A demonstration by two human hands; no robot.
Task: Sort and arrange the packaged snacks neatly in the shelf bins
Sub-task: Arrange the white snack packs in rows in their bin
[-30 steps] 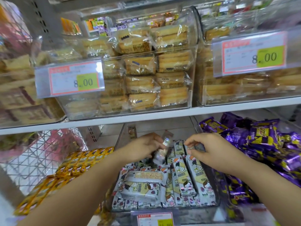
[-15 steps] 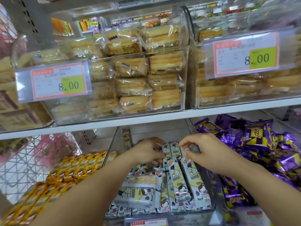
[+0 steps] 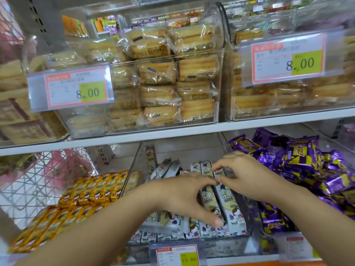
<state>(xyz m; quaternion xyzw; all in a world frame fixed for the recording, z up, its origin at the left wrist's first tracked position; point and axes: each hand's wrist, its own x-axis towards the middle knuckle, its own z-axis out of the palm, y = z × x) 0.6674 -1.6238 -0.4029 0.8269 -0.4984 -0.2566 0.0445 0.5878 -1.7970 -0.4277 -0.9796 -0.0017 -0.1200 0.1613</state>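
A clear middle bin point(image 3: 232, 244) on the lower shelf holds white cartoon-print snack packs point(image 3: 229, 204) lined up in rows. My left hand point(image 3: 182, 194) spans one long pack in the right-hand row, fingers at its far end and thumb at its near end. My right hand point(image 3: 245, 175) pinches the far tips of the same row between thumb and forefinger. Two white packs point(image 3: 167, 167) lean loosely at the back of the bin. A wider white pack point(image 3: 163, 223) lies flat across the front rows, partly hidden by my left wrist.
Yellow packs point(image 3: 92, 189) fill the bin to the left and purple packs point(image 3: 303, 162) are heaped in the bin to the right. The shelf board point(image 3: 172, 134) above carries clear bins of cake packs point(image 3: 159, 73) with price tags. A wire basket point(image 3: 34, 181) stands far left.
My left hand let go of the small pack it was holding up at the back, then reached forward and right over the long packs. My right hand stayed on the row's far end.
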